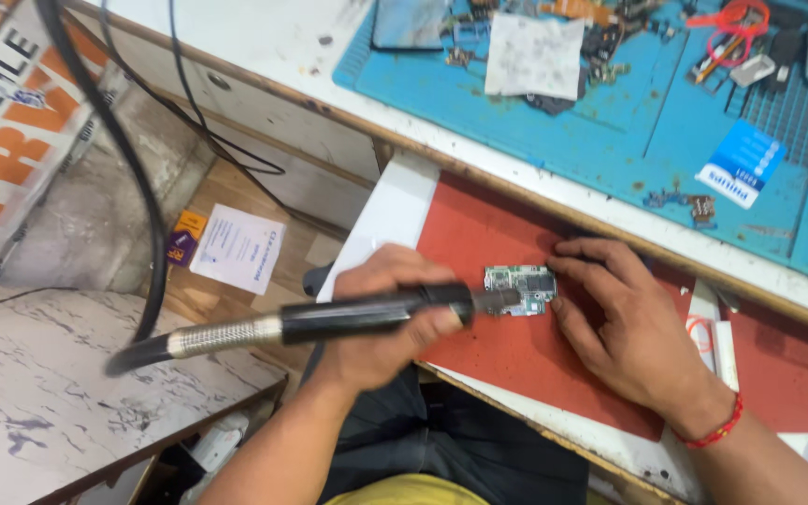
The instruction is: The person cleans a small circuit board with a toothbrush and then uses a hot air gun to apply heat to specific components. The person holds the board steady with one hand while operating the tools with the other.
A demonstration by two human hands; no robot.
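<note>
Left hand (390,323) is wrapped tight around a black hot-air wand (367,313), its nozzle over a small green circuit board (520,289) on the red mat (479,224). Right hand (624,323) lies flat, fingers spread, pinning the board's right edge. Behind, a blue work mat (628,131) crowded with parts covers the bench (273,37). Red mat lies bare toward the near edge.

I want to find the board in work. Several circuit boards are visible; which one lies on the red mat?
The small green circuit board between the hands lies on the red mat. The other board pieces lie on the blue mat above.
</note>
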